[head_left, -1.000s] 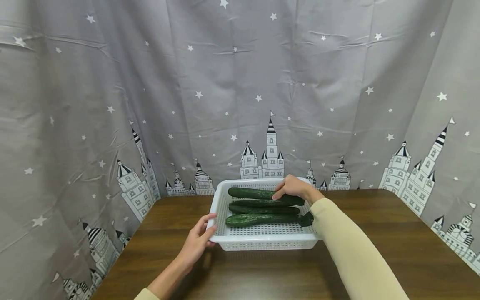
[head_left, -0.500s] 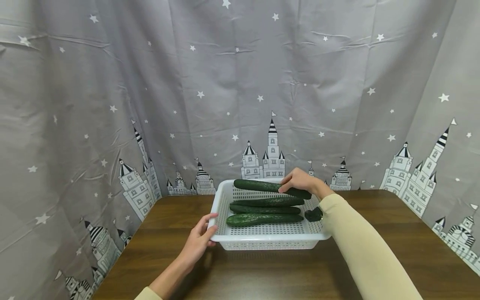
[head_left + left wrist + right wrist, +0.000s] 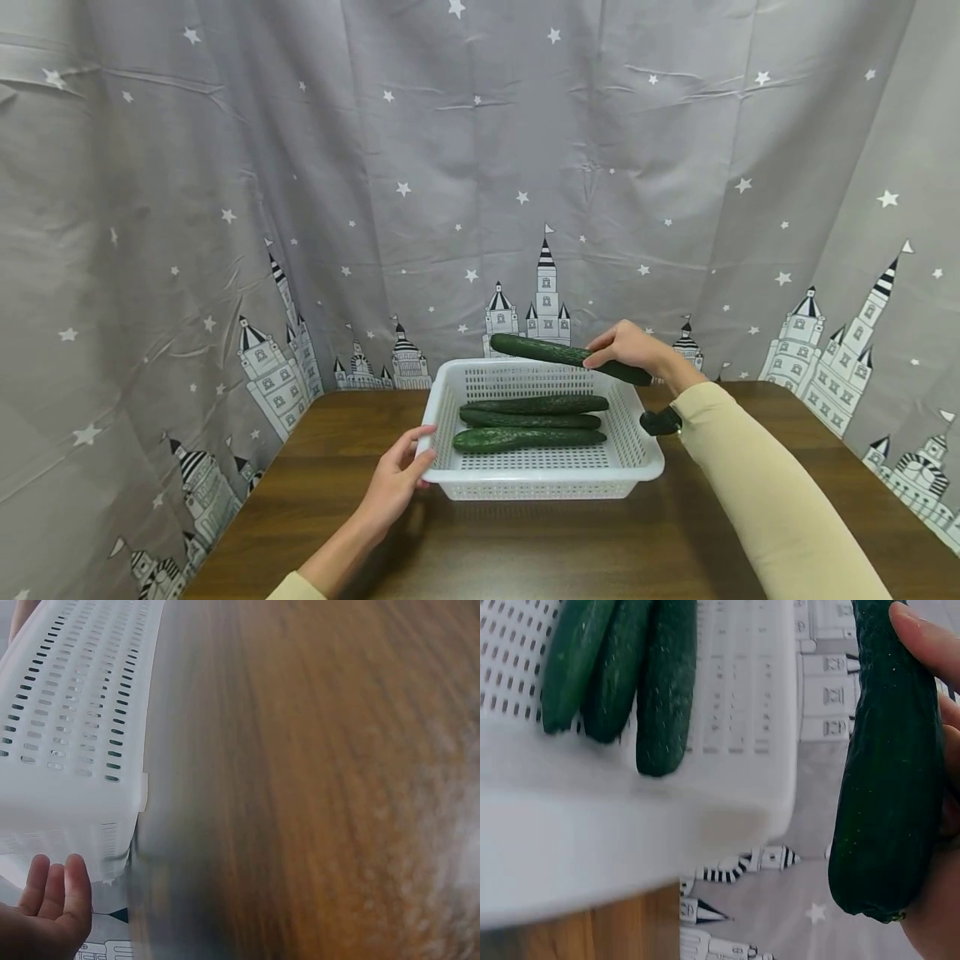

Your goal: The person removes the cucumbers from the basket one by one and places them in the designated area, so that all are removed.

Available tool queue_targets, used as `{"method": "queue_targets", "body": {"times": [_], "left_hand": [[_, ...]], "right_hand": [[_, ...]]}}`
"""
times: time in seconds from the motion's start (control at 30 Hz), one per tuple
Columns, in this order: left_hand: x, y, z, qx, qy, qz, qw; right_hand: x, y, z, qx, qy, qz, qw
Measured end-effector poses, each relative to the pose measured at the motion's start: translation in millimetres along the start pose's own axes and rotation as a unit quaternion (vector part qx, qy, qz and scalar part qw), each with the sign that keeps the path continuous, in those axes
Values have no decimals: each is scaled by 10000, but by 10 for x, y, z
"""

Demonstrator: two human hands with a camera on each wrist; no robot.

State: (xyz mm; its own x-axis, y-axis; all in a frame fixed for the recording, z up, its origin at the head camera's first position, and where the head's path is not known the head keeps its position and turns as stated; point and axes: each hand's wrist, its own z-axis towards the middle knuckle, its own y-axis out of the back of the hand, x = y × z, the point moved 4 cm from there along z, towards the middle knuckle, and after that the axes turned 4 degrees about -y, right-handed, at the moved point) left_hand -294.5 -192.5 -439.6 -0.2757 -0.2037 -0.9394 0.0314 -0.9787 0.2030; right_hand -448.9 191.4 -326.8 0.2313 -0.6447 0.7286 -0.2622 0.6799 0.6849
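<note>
Cucumber [image 3: 551,351] held (three [image 3: 528,420] in basket [image 3: 536,476])

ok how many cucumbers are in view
4: a long dark-green cucumber held up in the right hand, and three in the white perforated plastic basket: the far one, middle one and near one. None seems hidden.

The upper frame is filled by a grey curtain [image 3: 457,133], creased in places and patterned with white stars [image 3: 522,197]. Castles [image 3: 546,287] in black and white are printed along its lower part. At bottom centre, light is reflected by a brown table [image 3: 517,550].
</note>
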Motion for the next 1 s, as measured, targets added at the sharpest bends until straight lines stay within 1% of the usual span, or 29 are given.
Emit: {"method": "queue_targets", "body": {"times": [0.07,0.27,0.43,0.5,0.73,0.9,1.0], "left_hand": [[2,7,-5,-30,-24,-10,10000],[57,22,-41,-37,124,8,9999],[27,31,0,44,16,18,10000],[19,35,17,61,27,38,10000],[17,27,24,31,-8,12,10000],[15,27,20,35,24,-9,10000],[7,22,28,51,57,-28,10000]], "right_hand": [[-32,63,-49,-59,-46,-11,10000],[-171,237,-211,-284,-162,-107,9994],[-288,411,-362,-514,-227,-139,9983],[-345,475,-416,-605,-263,-151,9977],[-646,639,-591,-789,-477,-213,9955],[-845,694,-730,-1008,-742,-108,9921],[-979,711,-816,-1019,-935,-42,9904]]}}
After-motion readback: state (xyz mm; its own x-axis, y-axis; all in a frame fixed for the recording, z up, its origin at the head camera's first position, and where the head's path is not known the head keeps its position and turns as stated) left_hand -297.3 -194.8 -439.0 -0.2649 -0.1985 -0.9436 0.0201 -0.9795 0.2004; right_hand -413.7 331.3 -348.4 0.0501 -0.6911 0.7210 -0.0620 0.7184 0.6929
